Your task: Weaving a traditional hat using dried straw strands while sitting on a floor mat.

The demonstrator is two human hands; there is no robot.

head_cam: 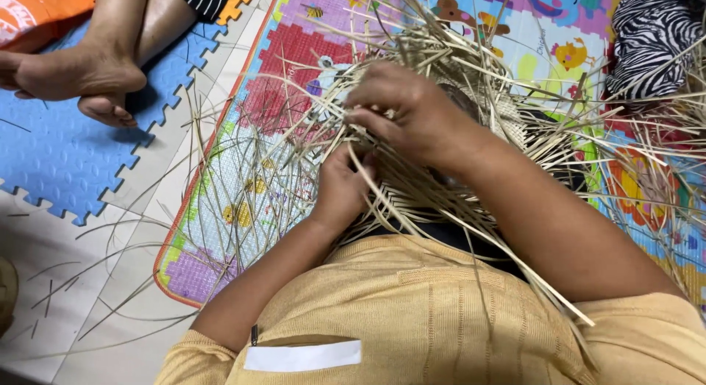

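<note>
The right hand [408, 113] pinches thin pale straw strips [412, 201] between closed fingers, above the half-woven straw mat [507, 124] on the person's lap. Just below, the left hand [342, 186] grips a bundle of those strips. Around them lie a colourful play mat [243, 201], blue foam tiles [66, 157] and another person's bare feet [81, 76].

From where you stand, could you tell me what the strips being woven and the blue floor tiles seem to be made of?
The strips look like dried plant fibre, perhaps palm leaf or reed: pale tan, matte, thin, flat, and springy where the loose ends splay. The right hand and left hand pinch them. The blue floor tiles look like soft foam: a dimpled matte surface with interlocking jigsaw edges.
</note>
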